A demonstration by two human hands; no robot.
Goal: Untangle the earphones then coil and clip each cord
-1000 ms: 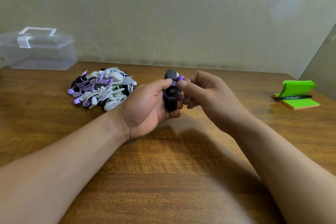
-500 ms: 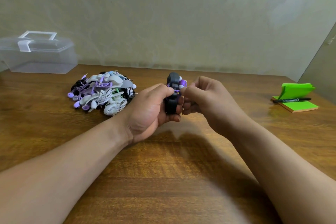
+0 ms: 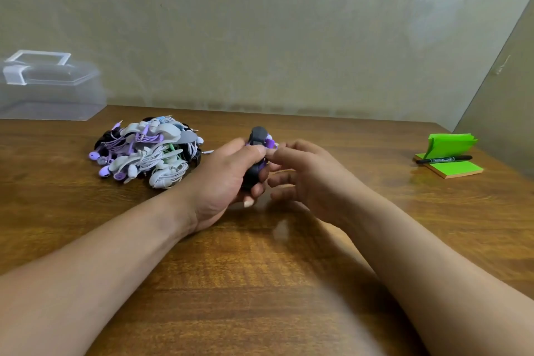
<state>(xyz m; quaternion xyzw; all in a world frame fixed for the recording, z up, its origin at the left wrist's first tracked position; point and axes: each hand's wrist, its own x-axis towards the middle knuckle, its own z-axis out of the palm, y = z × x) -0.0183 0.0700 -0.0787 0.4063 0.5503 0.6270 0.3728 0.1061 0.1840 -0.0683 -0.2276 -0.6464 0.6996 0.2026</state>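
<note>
Pale, faintly patterned wall (image 3: 260, 23) backs the brown wooden bench (image 3: 260, 283), which on my feed carries a clear lidded box (image 3: 49, 89) at far left, a heap of white, purple and black earphones (image 3: 147, 150) left of centre, and green sticky notes (image 3: 456, 166) under a black marker (image 3: 443, 159) at far right. At mid-bench the left hand (image 3: 228, 179) has its fingers clenched round a black clip (image 3: 258, 136) wound with purple cord (image 3: 270, 143). The right hand (image 3: 312, 179) sits just beside it, fingers loosely curled, one tip at the cord; through the blur I cannot tell whether it pinches.
</note>
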